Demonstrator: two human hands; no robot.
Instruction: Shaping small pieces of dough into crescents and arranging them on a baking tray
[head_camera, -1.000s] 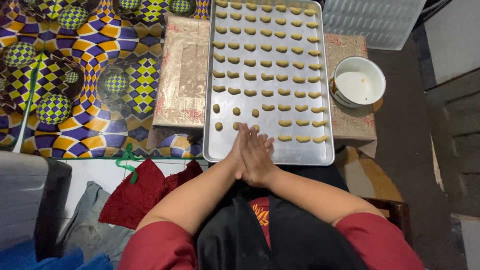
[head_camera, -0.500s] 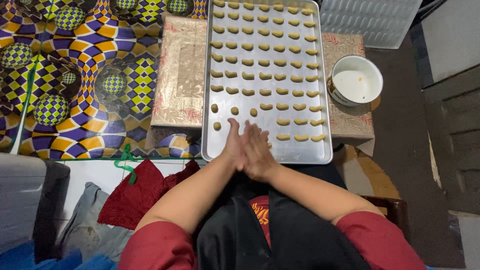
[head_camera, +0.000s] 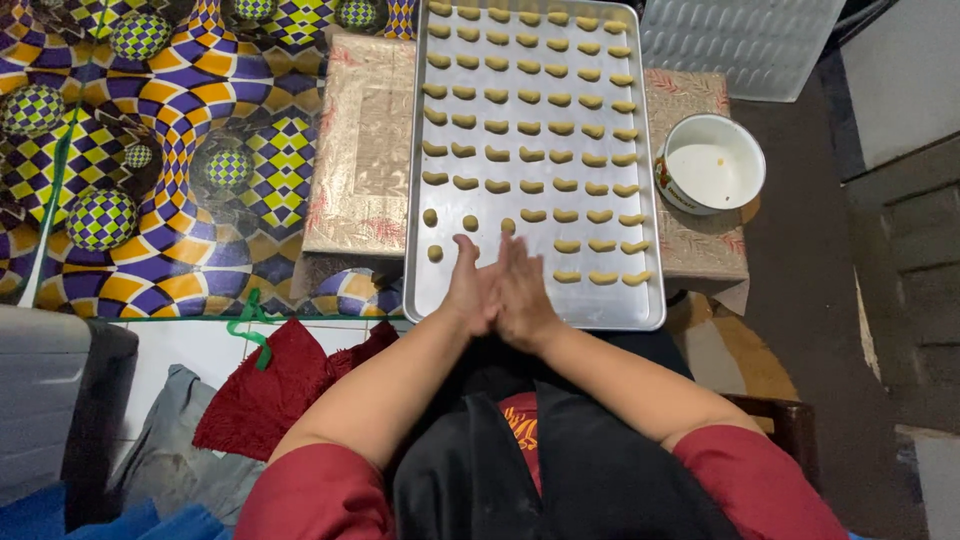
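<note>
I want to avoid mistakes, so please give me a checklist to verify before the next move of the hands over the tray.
1. Left hand and right hand pressed together, palms touching: ok.
2. Dough between the palms: cannot tell, hidden.
3. Free space on the metal tray near the hands: ok.
4. Shaped dough pieces lie in neat rows: ok.
5. Small round pieces apart from each other: ok.
6. White bowl stands beside the tray, upright: ok.

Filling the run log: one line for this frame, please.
hands: left hand and right hand pressed palm to palm | over: metal tray near edge | tray: rows of dough pieces | right: white bowl
</note>
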